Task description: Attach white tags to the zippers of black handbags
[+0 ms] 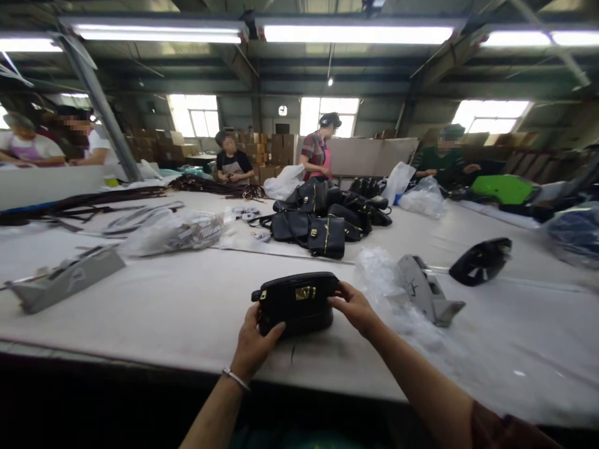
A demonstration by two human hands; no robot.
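A small black handbag (297, 312) with gold-coloured metal fittings stands on the pale table (178, 312) in front of me. My left hand (257, 340) grips its lower left side, thumb across the front face. On the bag's right end, my right hand (353, 305) holds on near the top edge, its thumb in front and the other fingers partly hidden behind. Beyond it lies a heap of similar black handbags (327, 240), some with gold zips and clasps.
Grey tape dispensers stand at the left (70, 280) and right (423, 290). Clear plastic wrap (384, 280) lies right of the bag, near a black object (482, 260). A plastic bag of straps (180, 234) and dark straps (93, 198) are leftward. Several co-workers stand across the table.
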